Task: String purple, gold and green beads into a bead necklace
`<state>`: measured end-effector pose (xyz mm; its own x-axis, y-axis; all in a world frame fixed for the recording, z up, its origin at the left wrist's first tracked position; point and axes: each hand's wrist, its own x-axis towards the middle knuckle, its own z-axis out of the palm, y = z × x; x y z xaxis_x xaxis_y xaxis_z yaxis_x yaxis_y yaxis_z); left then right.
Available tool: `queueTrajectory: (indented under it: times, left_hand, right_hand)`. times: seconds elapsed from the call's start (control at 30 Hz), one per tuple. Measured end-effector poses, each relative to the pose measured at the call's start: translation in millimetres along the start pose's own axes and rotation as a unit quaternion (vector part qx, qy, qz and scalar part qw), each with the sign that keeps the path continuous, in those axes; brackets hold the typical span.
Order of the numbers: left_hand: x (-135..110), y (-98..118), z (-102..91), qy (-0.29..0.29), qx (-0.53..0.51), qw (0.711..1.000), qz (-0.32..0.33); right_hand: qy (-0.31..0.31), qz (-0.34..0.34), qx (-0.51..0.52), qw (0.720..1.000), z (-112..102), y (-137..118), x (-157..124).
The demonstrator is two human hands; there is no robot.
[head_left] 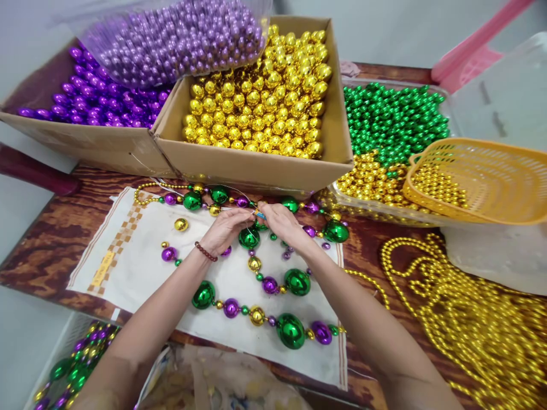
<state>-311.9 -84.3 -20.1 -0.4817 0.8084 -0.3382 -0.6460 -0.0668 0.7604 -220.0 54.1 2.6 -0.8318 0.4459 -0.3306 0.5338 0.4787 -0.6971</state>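
My left hand (228,226) and my right hand (281,222) meet above the white cloth (149,285), fingers pinched close together. A thin clear string (243,195) loops up from the left fingertips. Between the hands shows a small blue object (260,215), which my right fingers grip; its kind is mostly hidden. Below and around them lies a bead garland with a large green bead (290,330), a purple bead (231,308) and a gold bead (257,315) among smaller ones. A loose gold bead (181,224) sits left of my left hand.
Behind the cloth stand cardboard boxes of purple beads (106,102) and gold beads (256,108), with a bag of lilac beads (183,42) on top. At right are green beads (393,117), a yellow basket (491,213) and gold bead strands (482,319). Finished-looking strands (81,364) hang lower left.
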Motion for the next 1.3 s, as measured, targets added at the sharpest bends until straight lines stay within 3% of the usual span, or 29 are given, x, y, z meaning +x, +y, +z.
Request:
queueTrajectory:
  times: [0.77,1.07,1.3]
  left_hand:
    - [-0.2,-4.0,-2.1,0.001,0.003,1.0,0.007]
    - [2.9,-5.6,-2.7,0.014,-0.005,1.0,0.002]
    - [2.5,-4.2,-1.8,0.014,0.0,1.0,0.0]
  right_hand:
    - [-0.01,0.011,0.018,1.0,1.6,2.2,-1.3]
    - [0.018,0.032,-0.061,0.997,1.0,-2.3,1.3]
    - [0.015,0.026,-0.06,0.998,1.5,-0.9,2.3]
